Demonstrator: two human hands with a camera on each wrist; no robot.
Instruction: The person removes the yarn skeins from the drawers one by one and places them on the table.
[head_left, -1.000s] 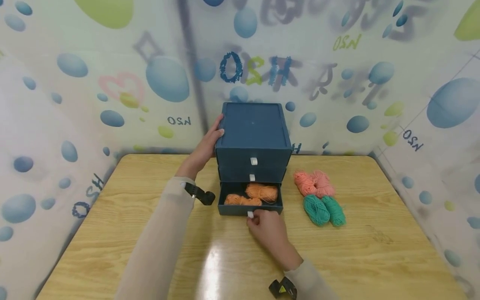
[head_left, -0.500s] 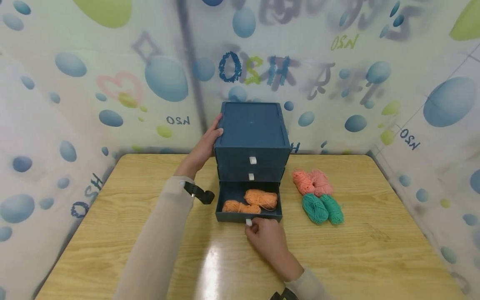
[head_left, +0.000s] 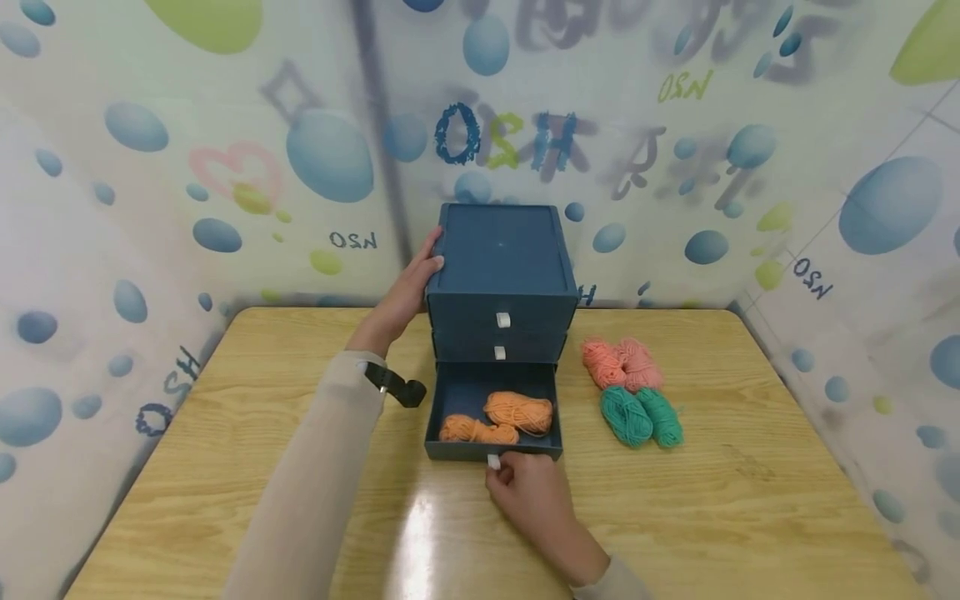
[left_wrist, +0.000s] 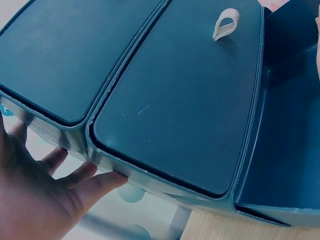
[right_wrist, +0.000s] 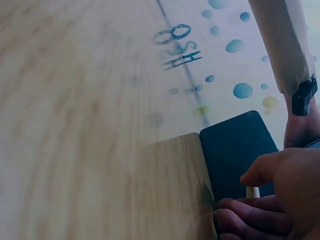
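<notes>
A dark blue drawer cabinet [head_left: 501, 250] stands at the back of the table, its bottom drawer [head_left: 461, 390] pulled well out. Two skeins of orange yarn [head_left: 519, 412] lie inside that drawer. My right hand [head_left: 534, 500] pinches the drawer's white pull tab [head_left: 492, 461]; in the right wrist view, thumb and fingers close about the tab [right_wrist: 252, 192] at the drawer front [right_wrist: 237, 150]. My left hand [head_left: 397, 304] rests against the cabinet's left side. In the left wrist view, the left fingertips [left_wrist: 112, 181] touch the side wall, the fingers extended.
Two pink skeins [head_left: 622, 364] and two green skeins [head_left: 642, 417] lie on the wooden table [head_left: 750, 517] right of the cabinet. The upper two drawers, with white tabs [head_left: 503, 320], are closed. A patterned wall [head_left: 300, 217] rises directly behind.
The bottom drawer has slid further out toward me, with my right hand drawing back along with its tab. The orange yarn has come forward inside it. My left hand stays against the cabinet.
</notes>
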